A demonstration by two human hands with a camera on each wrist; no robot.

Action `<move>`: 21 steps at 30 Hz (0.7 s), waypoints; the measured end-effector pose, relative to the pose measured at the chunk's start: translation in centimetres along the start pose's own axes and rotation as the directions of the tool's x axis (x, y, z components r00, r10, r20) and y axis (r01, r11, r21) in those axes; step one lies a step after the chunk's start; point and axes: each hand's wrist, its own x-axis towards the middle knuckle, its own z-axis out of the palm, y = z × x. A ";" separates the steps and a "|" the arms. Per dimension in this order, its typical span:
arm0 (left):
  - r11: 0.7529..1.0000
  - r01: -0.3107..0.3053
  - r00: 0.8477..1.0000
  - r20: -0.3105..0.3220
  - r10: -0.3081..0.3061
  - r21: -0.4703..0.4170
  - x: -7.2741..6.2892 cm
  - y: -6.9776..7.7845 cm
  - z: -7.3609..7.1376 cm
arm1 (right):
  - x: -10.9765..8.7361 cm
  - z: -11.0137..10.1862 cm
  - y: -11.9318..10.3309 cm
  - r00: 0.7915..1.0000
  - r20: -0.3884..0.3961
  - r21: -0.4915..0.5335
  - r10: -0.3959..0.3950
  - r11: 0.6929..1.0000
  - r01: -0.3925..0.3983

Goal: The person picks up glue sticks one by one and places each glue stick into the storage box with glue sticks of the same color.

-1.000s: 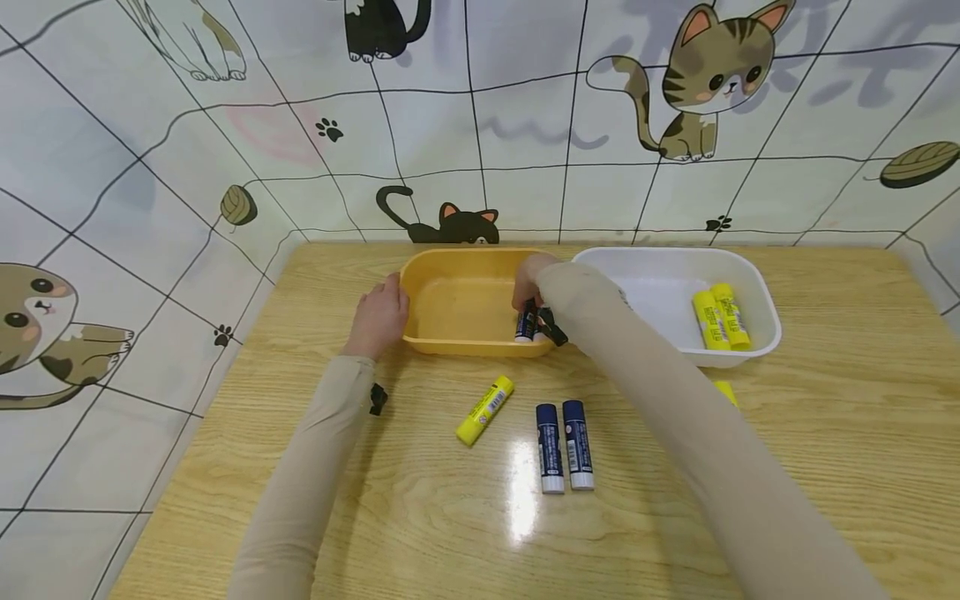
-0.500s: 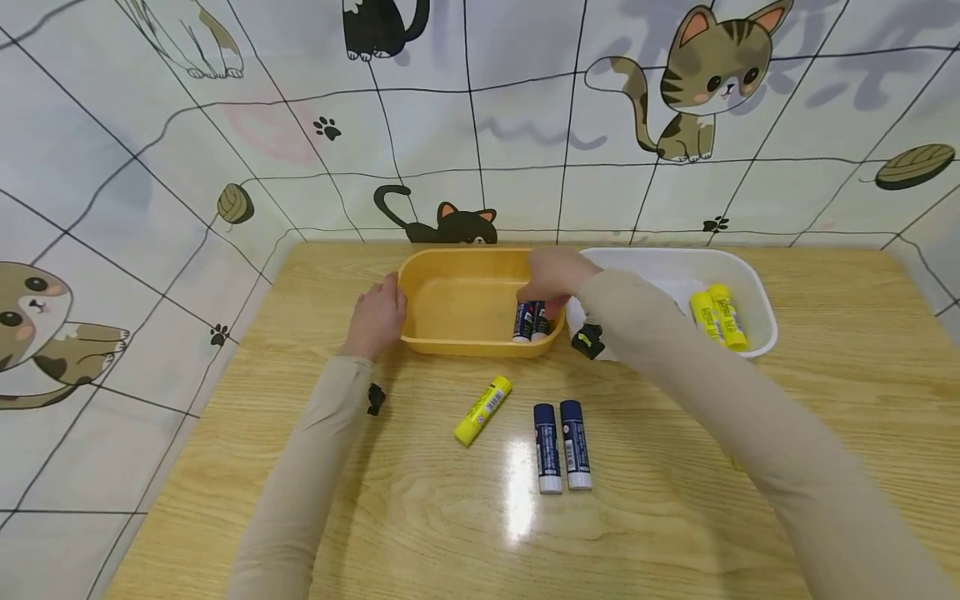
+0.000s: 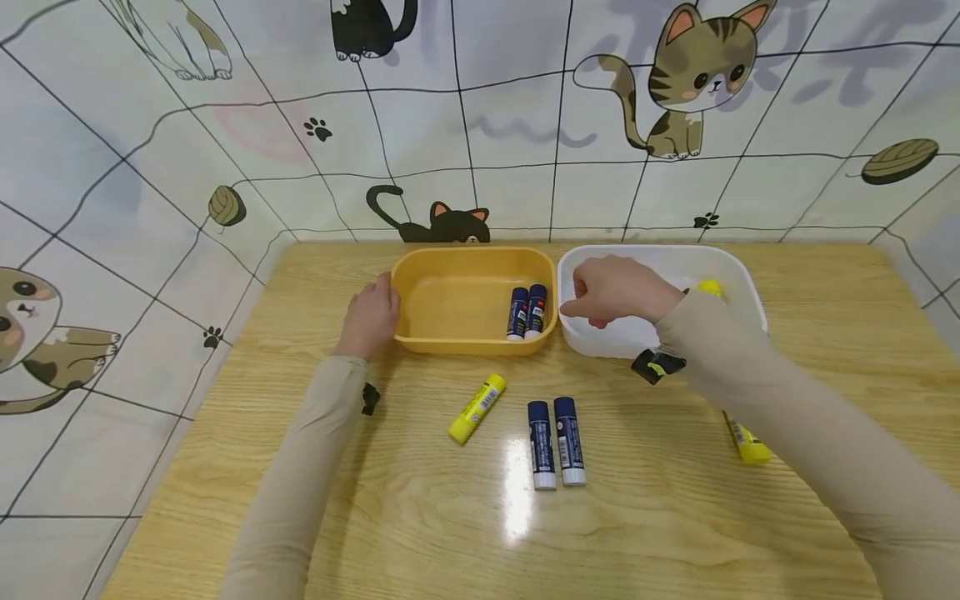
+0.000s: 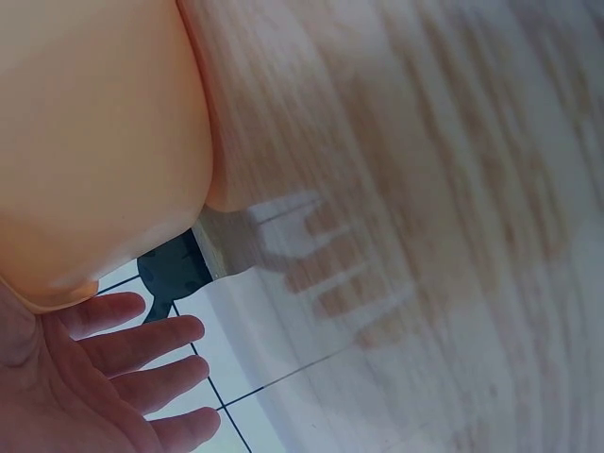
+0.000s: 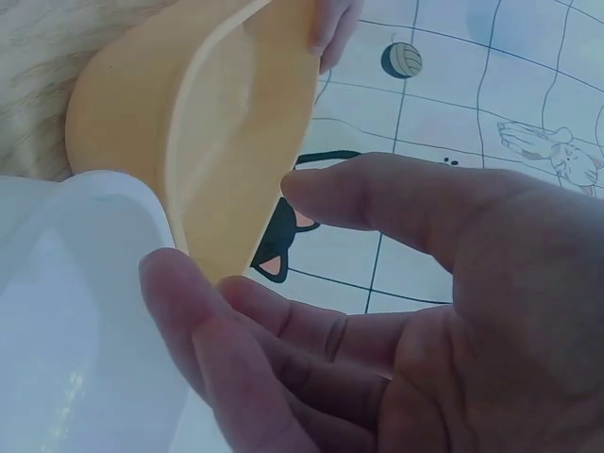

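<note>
The right hand [image 3: 618, 290] hangs over the white tray [image 3: 600, 338], fingers loosely bent and empty; its wrist view shows the thumb standing apart. The left hand [image 3: 367, 318] touches the orange tray [image 3: 453, 293], straight, spread fingers plain only at the wrist. Only the head view shows two blue glue sticks [image 3: 517, 313] inside that tray.

An orange tub [image 4: 104, 132] is touched at its rim by the left hand [image 4: 109, 382]; outstretched fingers [image 4: 156, 342] are mirrored in the wooden table [image 4: 444, 189].
</note>
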 end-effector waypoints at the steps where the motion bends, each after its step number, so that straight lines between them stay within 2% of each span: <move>1: 1.000 0.000 1.000 0.001 0.000 -0.001 0.0 0.0 0.0 | -0.3 0.0 0.1 1.000 -0.003 -0.005 -0.004 1.000 0.004; 12: 1.000 0.000 1.000 -0.006 0.000 0.006 -0.1 0.0 0.1 | -3.0 0.5 2.3 1.000 -0.022 -0.016 0.003 1.000 -0.003; 21: 1.000 -0.013 1.000 -0.014 0.013 0.007 -0.1 -0.1 0.0 | -5.4 1.9 5.1 0.995 -0.096 0.068 -0.017 0.997 0.023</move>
